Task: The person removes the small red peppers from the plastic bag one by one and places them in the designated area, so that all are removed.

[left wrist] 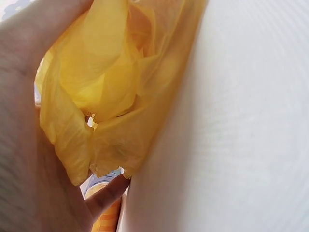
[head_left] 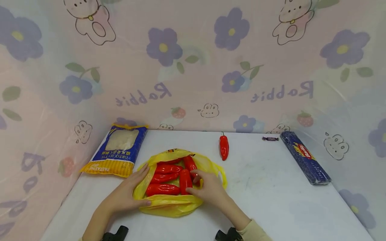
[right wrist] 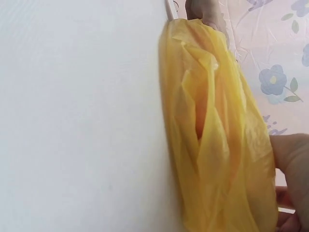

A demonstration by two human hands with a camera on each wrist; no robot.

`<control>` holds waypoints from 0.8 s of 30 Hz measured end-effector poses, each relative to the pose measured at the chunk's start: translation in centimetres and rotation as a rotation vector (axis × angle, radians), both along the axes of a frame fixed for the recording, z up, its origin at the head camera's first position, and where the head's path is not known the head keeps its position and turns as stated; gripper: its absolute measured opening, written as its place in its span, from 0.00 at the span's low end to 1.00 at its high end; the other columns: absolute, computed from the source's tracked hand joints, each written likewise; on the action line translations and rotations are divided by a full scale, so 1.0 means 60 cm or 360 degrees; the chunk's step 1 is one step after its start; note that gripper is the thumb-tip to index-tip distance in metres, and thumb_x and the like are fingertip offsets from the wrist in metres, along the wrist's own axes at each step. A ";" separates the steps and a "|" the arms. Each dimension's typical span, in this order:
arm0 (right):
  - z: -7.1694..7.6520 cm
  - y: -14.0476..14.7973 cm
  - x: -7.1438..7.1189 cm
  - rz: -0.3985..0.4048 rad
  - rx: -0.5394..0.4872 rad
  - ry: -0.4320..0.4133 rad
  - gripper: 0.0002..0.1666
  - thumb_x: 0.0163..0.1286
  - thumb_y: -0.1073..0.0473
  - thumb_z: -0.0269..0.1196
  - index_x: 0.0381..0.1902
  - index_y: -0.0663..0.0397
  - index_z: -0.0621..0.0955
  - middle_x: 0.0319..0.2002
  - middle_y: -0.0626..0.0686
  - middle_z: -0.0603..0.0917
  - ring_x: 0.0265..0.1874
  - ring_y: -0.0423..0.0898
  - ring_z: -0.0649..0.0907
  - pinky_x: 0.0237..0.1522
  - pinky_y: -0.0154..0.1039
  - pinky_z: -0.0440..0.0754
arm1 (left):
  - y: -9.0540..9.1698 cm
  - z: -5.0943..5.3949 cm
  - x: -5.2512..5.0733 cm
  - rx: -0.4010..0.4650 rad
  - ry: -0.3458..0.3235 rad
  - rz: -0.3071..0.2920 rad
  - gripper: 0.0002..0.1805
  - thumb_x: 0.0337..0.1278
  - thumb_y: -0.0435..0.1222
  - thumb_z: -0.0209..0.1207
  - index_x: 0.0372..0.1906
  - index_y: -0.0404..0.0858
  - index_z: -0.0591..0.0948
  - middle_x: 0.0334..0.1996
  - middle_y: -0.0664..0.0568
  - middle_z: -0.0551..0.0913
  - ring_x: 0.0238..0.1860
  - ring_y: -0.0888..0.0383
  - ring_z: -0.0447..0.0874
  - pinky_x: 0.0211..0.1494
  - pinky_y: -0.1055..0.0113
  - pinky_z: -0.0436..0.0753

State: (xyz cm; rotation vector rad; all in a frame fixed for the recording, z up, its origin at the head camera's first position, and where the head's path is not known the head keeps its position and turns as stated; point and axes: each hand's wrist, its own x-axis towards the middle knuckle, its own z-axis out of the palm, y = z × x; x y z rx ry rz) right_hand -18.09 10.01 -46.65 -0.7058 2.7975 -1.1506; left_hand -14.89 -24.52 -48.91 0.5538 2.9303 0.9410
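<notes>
A yellow plastic bag (head_left: 172,211) lies on the table with its mouth spread, showing several shiny red peppers (head_left: 163,189) inside. My left hand (head_left: 128,192) spans the bag's left side, thumb against the near rim and fingers along the edge; in the left wrist view its palm faces the yellow plastic (left wrist: 111,82). At the bag's right side, my right hand (head_left: 211,187) has its thumb and bent fingers among the peppers. Whether it grips one is unclear. In the right wrist view, the bag's folds (right wrist: 217,145) hide most of the fingers.
One red pepper (head_left: 224,147) lies behind the bag to the right. A blue and yellow orecchiette pasta pack (head_left: 119,155) sits at the back left. Toward the right are a small dark wrapped candy (head_left: 270,138) and a long dark blue packet (head_left: 306,159). Printed curtains rise behind the white table.
</notes>
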 end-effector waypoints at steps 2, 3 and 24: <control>-0.001 -0.002 0.001 -0.0007 0.0017 -0.0010 0.35 0.62 0.46 0.79 0.63 0.52 0.84 0.36 0.45 0.89 0.34 0.42 0.82 0.35 0.30 0.82 | -0.001 -0.002 0.001 0.0004 0.0000 0.0003 0.64 0.45 0.68 0.74 0.85 0.44 0.61 0.85 0.52 0.57 0.80 0.32 0.61 0.75 0.26 0.65; -0.002 -0.003 0.001 -0.0011 0.0024 -0.0011 0.34 0.62 0.45 0.79 0.63 0.52 0.84 0.36 0.44 0.89 0.34 0.41 0.81 0.35 0.30 0.82 | -0.001 -0.003 0.001 0.0005 0.0001 0.0004 0.64 0.45 0.68 0.74 0.85 0.44 0.61 0.85 0.52 0.57 0.80 0.32 0.62 0.74 0.26 0.66; -0.024 -0.025 0.012 -0.0040 -0.0074 0.0026 0.35 0.59 0.43 0.80 0.60 0.52 0.84 0.33 0.43 0.89 0.32 0.36 0.83 0.33 0.30 0.84 | -0.004 0.005 0.004 -0.0018 0.0016 -0.0013 0.64 0.47 0.69 0.72 0.85 0.44 0.61 0.86 0.51 0.56 0.80 0.32 0.61 0.74 0.26 0.66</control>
